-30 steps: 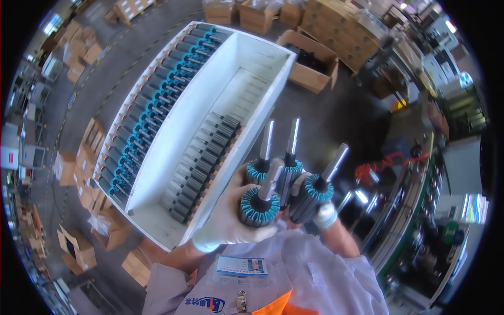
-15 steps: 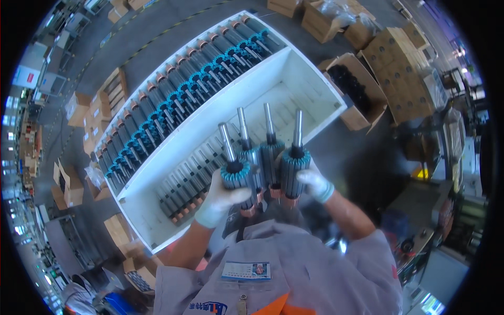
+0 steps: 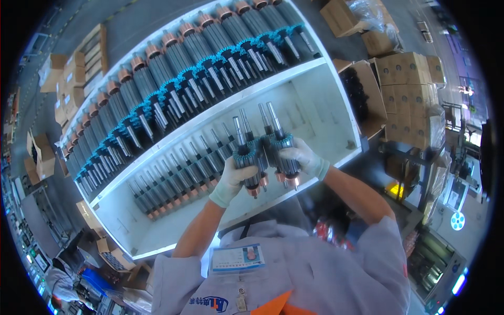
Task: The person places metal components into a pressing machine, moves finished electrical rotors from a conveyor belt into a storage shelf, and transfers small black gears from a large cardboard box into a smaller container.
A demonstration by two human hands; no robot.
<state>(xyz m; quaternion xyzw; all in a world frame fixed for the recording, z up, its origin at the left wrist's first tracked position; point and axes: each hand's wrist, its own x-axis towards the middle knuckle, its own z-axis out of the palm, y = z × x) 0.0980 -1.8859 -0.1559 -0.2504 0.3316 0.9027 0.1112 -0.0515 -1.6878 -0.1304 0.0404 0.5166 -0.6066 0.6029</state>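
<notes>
Closed around one motor part (image 3: 245, 159), the gloved left hand (image 3: 233, 177) presses its thumb across the dark body. Just beside it, the gloved right hand (image 3: 306, 157) is wrapped around a second motor part (image 3: 287, 166). Two more motor parts (image 3: 269, 149) sit between and behind these; which fingers support them, I cannot tell. All four have steel shafts pointing up and copper ends down.

Under the grip lies the near half of a white box (image 3: 315, 113). Left of the grip, inside that half, a row of similar parts (image 3: 176, 184) lies side by side. Beyond the grip, past the divider, a long row of teal-ringed parts (image 3: 197, 47) fills the far half. Well right of the grip are stacked cartons (image 3: 407, 100).
</notes>
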